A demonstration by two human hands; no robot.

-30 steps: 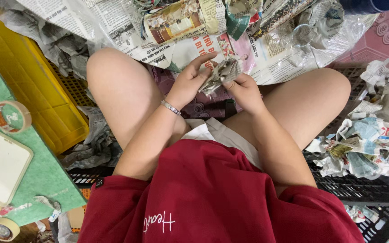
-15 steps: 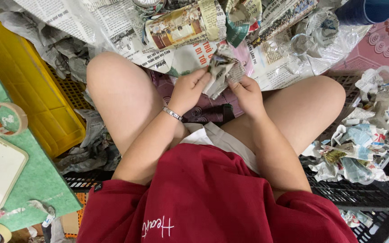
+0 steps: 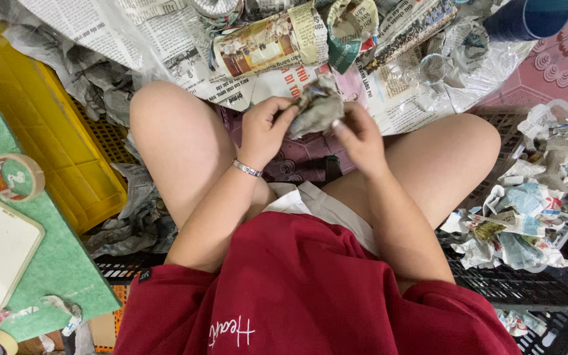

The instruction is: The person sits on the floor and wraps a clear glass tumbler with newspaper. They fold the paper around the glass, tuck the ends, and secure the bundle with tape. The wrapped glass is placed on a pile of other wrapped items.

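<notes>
Two hands grip a crumpled newspaper bundle above the lap.

The newspaper bundle [image 3: 317, 108] sits between the knees, just in front of the spread newspaper sheets [image 3: 165, 46] on the floor. The left hand [image 3: 264, 131] closes its fingers on the bundle's left side; the right hand [image 3: 359, 135] pinches its right edge. A yellow crate [image 3: 54, 151] lies to the left, a tape roll [image 3: 14, 177] on the green mat [image 3: 60, 263], and a basket [image 3: 527, 197] of wrapped pieces to the right.
</notes>
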